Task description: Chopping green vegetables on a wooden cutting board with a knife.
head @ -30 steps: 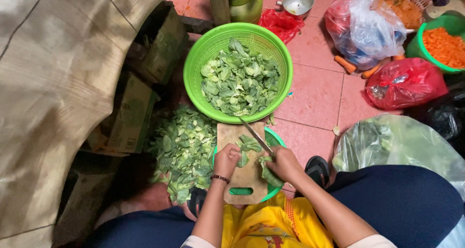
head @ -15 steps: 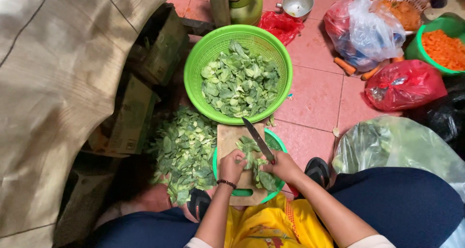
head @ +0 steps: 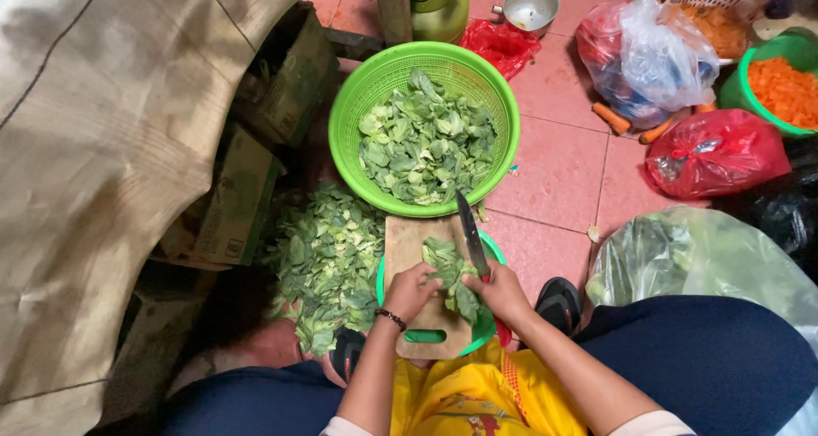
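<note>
A wooden cutting board [head: 407,242] rests on a green bowl [head: 497,250] between my knees. My left hand [head: 409,289] presses down a bunch of green leaves [head: 450,270] on the board. My right hand [head: 503,293] grips a knife [head: 471,234], its blade pointing away from me along the right side of the leaves. Just beyond the board stands a big green basket [head: 358,104] full of cut leaves [head: 426,142].
A heap of leaves [head: 328,253] lies on the floor left of the board. Cardboard boxes [head: 230,197] and sacking [head: 94,146] fill the left. Red bags [head: 716,151], a clear bag of greens [head: 699,257], a green tub of carrot shreds [head: 784,83] and a metal pot [head: 530,7] stand on the right and far side.
My left hand has gathered the leaves toward the middle of the board. The knife has swung from slanting across them to lying along their right side.
</note>
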